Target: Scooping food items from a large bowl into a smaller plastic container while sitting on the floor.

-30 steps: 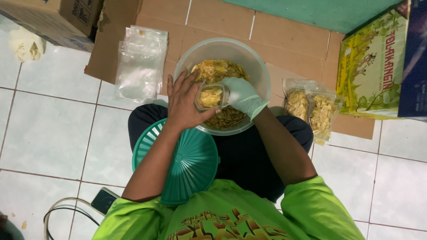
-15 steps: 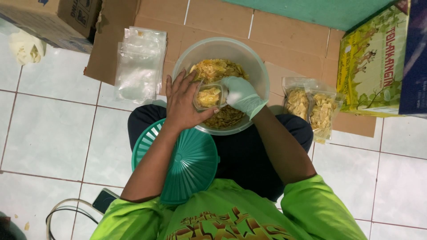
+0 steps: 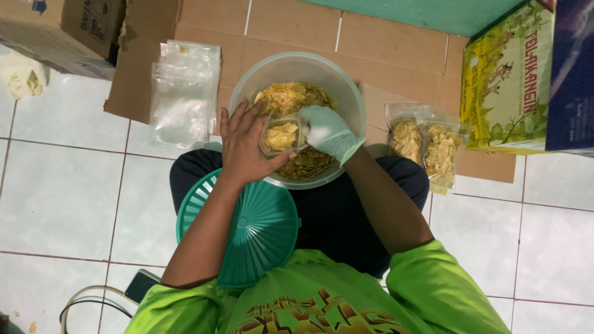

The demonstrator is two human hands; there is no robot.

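A clear plastic bowl (image 3: 346, 93) full of yellow chips (image 3: 291, 96) rests in my lap. Over it, my bare left hand (image 3: 244, 145) holds a small clear pouch (image 3: 279, 136) open, partly filled with chips. My right hand (image 3: 328, 131), in a pale green glove, is bunched at the pouch's mouth, pressing chips in. A green plastic lid or plate (image 3: 260, 232) lies on my left thigh, under my left forearm.
Two filled chip pouches (image 3: 427, 148) lie on flattened cardboard (image 3: 396, 43) to the right. A stack of empty clear pouches (image 3: 182, 93) lies to the left. A yellow-green carton (image 3: 507, 80) stands at the right, a brown box (image 3: 68, 28) top left. A phone (image 3: 141, 286) and cable lie on the tiles.
Both hands stay over the bowl with the pouch between them. My gloved right hand has shifted slightly at the pouch's mouth.
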